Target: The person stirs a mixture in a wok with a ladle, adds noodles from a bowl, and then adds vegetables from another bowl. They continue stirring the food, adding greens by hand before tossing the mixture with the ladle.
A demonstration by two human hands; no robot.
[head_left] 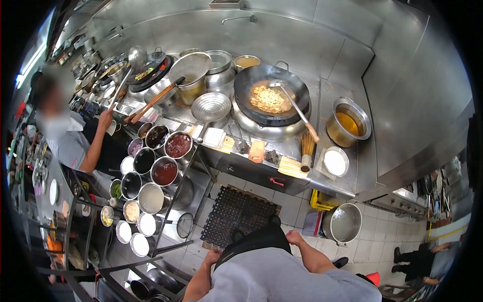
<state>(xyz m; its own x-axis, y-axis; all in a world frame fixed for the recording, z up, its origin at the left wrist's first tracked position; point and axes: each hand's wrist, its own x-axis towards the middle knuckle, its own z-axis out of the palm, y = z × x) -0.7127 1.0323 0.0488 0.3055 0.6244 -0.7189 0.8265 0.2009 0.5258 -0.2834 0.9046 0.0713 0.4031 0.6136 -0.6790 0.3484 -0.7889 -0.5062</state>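
Observation:
My left hand hangs beside my left hip with its fingers curled in, and nothing shows in it. On the other side, my right hand is loosely closed by my right hip and also holds nothing visible. Both hands are apart from the stove. In front of me a large wok sits on a burner with pale, strip-like food in brownish liquid. A wok ladle rests in it, its wooden handle over the near rim.
A metal pot of yellow-brown liquid stands right of the wok, near a white bowl and a bamboo brush. Sauce containers crowd the left rack. A co-worker holds a ladle there. A floor mat and a bucket lie ahead.

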